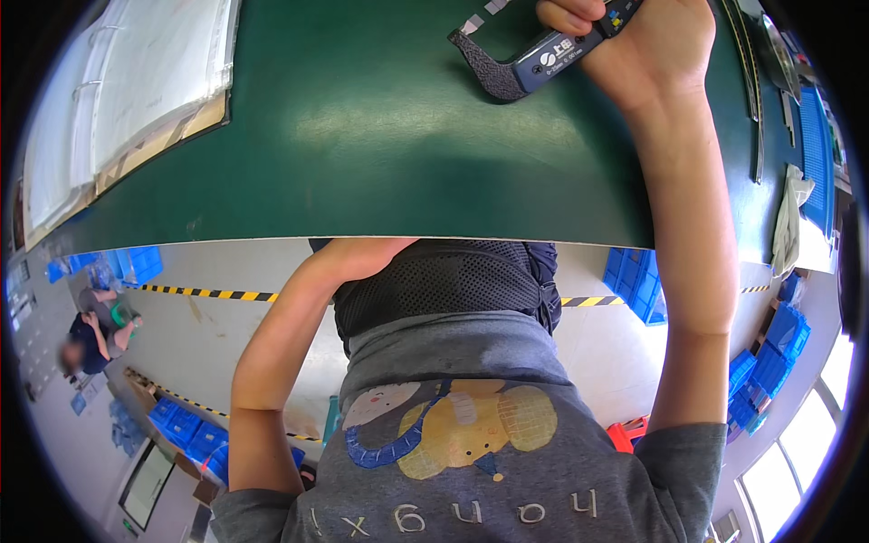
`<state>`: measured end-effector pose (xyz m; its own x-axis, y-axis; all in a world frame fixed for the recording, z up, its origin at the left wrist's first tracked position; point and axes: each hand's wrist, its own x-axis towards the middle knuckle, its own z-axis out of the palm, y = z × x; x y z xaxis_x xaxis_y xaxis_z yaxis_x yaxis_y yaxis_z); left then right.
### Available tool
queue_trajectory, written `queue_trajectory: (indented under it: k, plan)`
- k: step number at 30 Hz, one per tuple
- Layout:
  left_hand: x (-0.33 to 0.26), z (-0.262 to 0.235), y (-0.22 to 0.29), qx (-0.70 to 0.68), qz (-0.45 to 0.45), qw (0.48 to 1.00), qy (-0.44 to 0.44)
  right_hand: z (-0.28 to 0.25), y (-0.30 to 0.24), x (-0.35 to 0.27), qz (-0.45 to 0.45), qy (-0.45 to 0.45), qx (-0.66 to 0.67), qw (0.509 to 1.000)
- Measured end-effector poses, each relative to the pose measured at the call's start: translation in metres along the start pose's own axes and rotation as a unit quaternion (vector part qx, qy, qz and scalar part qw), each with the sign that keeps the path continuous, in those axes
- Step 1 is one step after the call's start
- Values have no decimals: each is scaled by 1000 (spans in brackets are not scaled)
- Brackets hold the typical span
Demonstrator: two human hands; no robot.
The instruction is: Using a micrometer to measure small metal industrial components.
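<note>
Head view, looking down over the person's own chest. The right hand (647,45) is at the top edge of the frame, fingers curled tight round a dark handheld measuring tool (534,59): blue-grey body, black textured curved jaw end pointing down-left. The tool sits just above the green bench mat (380,136), near the mat's far right part; whether it touches the mat cannot be told.

The left hand is hidden: the left forearm (272,353) runs up and passes under the near edge of the bench, so finger state cannot be told.

Edges: the mat's near edge curves across mid-frame, pale strip along it. At the left, a white open binder (127,81) overlaps the mat's left border. At the right border lie thin dark metal strips (751,81) and a pale cloth (789,217).

Open room: the broad middle of the mat between binder and tool is bare green surface. Below the bench, a grey floor with yellow-black striped tape (208,292) and blue bins (638,281).
</note>
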<state>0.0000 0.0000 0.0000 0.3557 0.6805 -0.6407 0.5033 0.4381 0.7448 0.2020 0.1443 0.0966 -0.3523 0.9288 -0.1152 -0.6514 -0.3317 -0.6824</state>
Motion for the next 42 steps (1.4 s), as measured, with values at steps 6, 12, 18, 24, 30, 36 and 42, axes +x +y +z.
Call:
queue_trajectory:
  k: [6,12,18,24,30,36,42]
  plan:
    - [3,-8,-24,-19,31,999,1,6,-4,-2,5,28,10,1000]
    - [-43,-38,-60,-273,-22,920,280,-12,-4,-4,61,53,76,994]
    - [-97,-78,41,-339,294,894,5,-9,-7,-7,61,42,45,996]
    - [5,-74,150,-208,296,930,69,-7,-8,-10,74,45,88,992]
    - [51,-63,144,-406,240,879,-66,-6,-17,-14,7,21,130,991]
    - [46,-55,137,-406,244,877,-80,-7,-20,-11,1,45,108,993]
    - [45,-51,133,-411,243,872,-105,-4,-17,-13,-4,42,100,994]
